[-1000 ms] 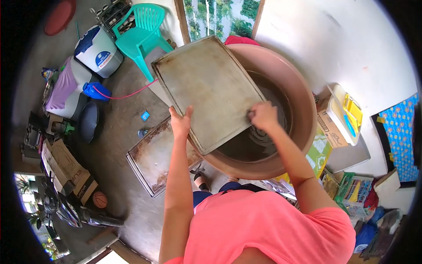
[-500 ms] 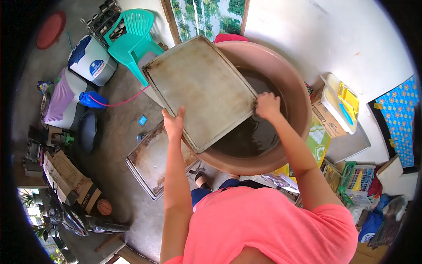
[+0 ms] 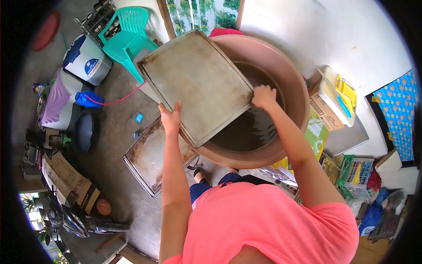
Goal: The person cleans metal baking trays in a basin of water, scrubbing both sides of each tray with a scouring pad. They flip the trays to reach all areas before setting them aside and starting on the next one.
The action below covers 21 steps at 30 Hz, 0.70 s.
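Note:
A flat metal tray (image 3: 198,88) with brown-stained edges lies tilted over the left part of a large brown basin (image 3: 290,79). My left hand (image 3: 170,119) grips the tray's lower left edge, its thumb on top and its other fingers hidden underneath. At the tray's right corner, my right hand (image 3: 264,97) is closed on the edge. Dark liquid (image 3: 250,132) shows in the basin below the tray. On the floor to the left of the basin are more stained trays (image 3: 154,158), partly covered by my left forearm.
A green plastic chair (image 3: 127,39) stands at the upper left, near a white washing machine (image 3: 88,61). A blue container (image 3: 88,99) and a black basin (image 3: 86,131) are at the left. Right of the basin sit a cardboard box (image 3: 325,110) and plastic baskets (image 3: 358,176).
The whole view has shifted slightly, with things appearing a little higher and to the left. Both hands keep their hold on the tray, which stays over the basin.

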Motion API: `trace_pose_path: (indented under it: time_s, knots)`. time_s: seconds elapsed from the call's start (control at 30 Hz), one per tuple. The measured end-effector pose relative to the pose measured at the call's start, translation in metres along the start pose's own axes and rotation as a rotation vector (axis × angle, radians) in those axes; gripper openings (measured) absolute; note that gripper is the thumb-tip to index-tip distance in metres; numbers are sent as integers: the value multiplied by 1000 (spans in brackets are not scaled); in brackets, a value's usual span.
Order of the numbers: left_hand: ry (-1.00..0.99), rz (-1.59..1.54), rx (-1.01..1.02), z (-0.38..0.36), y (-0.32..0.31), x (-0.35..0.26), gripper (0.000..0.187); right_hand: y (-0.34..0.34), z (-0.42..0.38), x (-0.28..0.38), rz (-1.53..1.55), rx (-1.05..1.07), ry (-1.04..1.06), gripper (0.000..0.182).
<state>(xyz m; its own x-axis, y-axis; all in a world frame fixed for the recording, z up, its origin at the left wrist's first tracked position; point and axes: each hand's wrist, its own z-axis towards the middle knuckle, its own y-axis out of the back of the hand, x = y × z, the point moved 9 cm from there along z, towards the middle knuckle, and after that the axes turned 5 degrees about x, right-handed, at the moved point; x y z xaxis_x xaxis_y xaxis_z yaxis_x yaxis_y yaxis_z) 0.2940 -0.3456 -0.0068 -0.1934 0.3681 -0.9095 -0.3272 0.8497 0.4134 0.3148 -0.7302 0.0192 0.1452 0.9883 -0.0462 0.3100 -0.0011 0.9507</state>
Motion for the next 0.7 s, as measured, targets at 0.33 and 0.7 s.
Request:
trace_pose_path:
  time_s: [0.33,0.7]
  knots:
    - [-10,-17,40,-5,-1,-4,78,0,10,-13,111,36,-57,39]
    - [6,-23,31,3,-1,1,79,-2,4,-16,66,-45,-65,35]
